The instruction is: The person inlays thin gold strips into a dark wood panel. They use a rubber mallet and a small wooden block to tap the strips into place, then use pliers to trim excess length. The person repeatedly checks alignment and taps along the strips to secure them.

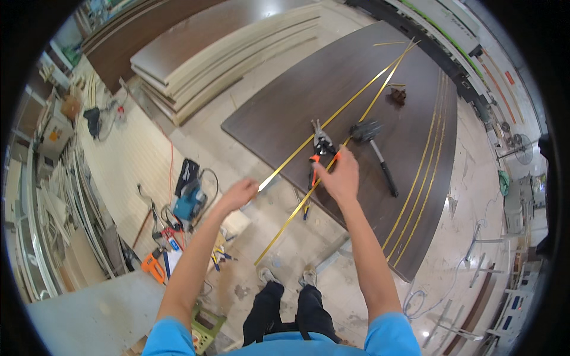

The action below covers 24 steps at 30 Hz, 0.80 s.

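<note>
My left hand [240, 194] is closed on the near end of a thin gold metal strip [279, 170] running away across a dark brown panel [285, 127]. A second gold strip [280, 232] crosses the panel beside it, its near end hanging past the edge. My right hand [343, 173] has its thumb and fingers around the orange-and-black handles of metal snips [321, 144], whose grey jaws point away near the first strip. Right of the snips lies a mallet [383, 163] with a dark head and black handle.
Three gold lines [424, 172] run along the panel's right side. A crumpled brown thing [398, 96] lies farther back. To the left are a blue-green power tool [190, 203] with cord, an orange-handled tool [154, 269] and stacked boards [208, 71]. A standing fan [522, 148] is far right.
</note>
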{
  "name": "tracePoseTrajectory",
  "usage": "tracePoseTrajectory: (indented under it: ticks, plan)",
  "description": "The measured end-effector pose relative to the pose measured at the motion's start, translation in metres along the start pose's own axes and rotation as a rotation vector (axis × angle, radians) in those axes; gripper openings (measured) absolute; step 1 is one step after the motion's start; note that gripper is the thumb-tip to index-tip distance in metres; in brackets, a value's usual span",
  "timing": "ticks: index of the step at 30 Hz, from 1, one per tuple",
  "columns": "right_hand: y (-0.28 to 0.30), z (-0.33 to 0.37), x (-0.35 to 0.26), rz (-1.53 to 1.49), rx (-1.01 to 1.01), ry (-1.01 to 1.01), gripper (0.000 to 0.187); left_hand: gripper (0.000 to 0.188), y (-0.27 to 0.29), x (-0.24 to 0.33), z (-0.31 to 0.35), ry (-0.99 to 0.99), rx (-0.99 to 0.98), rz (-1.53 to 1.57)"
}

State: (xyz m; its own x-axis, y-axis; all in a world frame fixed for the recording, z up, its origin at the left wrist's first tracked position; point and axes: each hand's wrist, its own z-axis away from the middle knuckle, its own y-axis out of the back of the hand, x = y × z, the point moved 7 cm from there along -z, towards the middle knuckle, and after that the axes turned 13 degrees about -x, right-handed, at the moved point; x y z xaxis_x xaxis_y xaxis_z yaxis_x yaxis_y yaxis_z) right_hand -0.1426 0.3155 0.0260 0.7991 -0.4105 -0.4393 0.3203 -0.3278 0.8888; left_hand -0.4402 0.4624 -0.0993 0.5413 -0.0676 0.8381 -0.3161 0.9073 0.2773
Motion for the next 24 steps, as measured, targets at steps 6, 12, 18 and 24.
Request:
tracePoseTrajectory:
  ticks: [6,12,18,24]
  plan:
    - [-0.047,-0.053,-0.002,0.239,-0.377,-0.301,0.122,0.040,-0.054,0.024,0.007,0.111,-0.258,0.382]
    - [-0.044,-0.061,-0.008,0.154,-0.398,-0.314,0.113,0.040,-0.080,0.038,0.013,0.142,-0.285,0.502]
    - [0.001,-0.041,-0.018,-0.074,-0.223,-0.273,0.105,0.043,-0.102,0.032,0.022,0.205,-0.326,0.497]
    - [0.062,0.047,0.024,-0.078,-0.021,-0.291,0.100,0.039,-0.141,0.038,0.037,0.217,-0.436,0.621]
